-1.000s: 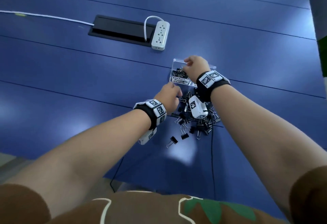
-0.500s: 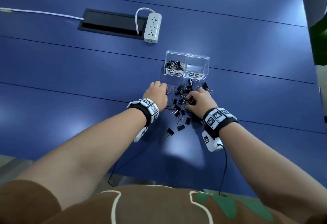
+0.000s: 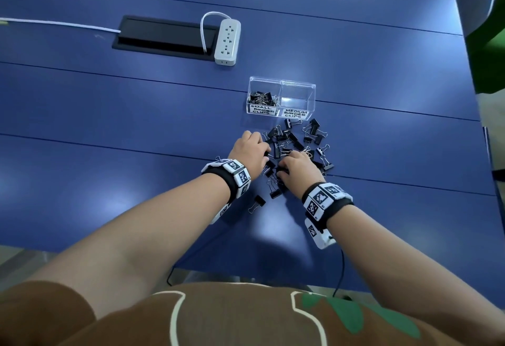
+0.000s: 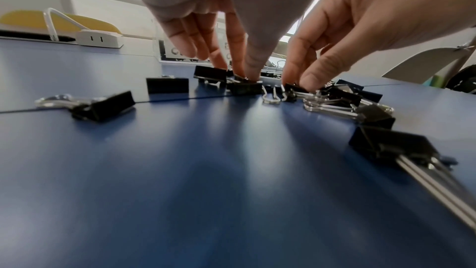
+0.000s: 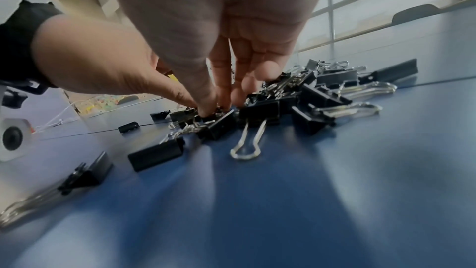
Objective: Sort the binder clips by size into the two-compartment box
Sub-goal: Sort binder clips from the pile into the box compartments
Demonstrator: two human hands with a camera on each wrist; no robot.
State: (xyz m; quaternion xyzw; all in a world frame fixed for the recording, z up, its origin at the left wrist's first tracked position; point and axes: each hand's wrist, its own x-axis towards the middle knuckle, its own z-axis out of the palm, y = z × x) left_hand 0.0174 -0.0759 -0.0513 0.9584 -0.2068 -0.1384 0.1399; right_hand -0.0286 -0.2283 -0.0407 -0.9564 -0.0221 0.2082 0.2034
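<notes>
Black clips (image 3: 297, 143): piled before clear box (image 3: 281, 83).
Left hand (image 3: 250, 151): pinches one clip (image 4: 244, 88).
Right hand (image 3: 299, 169): pinches another clip (image 5: 208, 117).
Strip (image 3: 227, 42): beyond box.

An office or meeting room, by the look of its furniture and fittings

The worktop (image 3: 355, 45) was a long blue conference-style surface made of joined panels, with a black recessed cable hatch (image 3: 164, 34) set into it and a white power strip (image 3: 227, 42) lying beside the hatch, its white cord (image 3: 54, 23) running off to the left. Stationery lay on it: black binder clips (image 3: 297, 143) loose in a heap, and a clear two-compartment box (image 3: 281, 98) with handwritten labels reading small and medium binder clips. The wrist views showed large framed windows (image 5: 386, 7) behind, and the curved back of a chair (image 4: 422, 62) at the worktop's edge
</notes>
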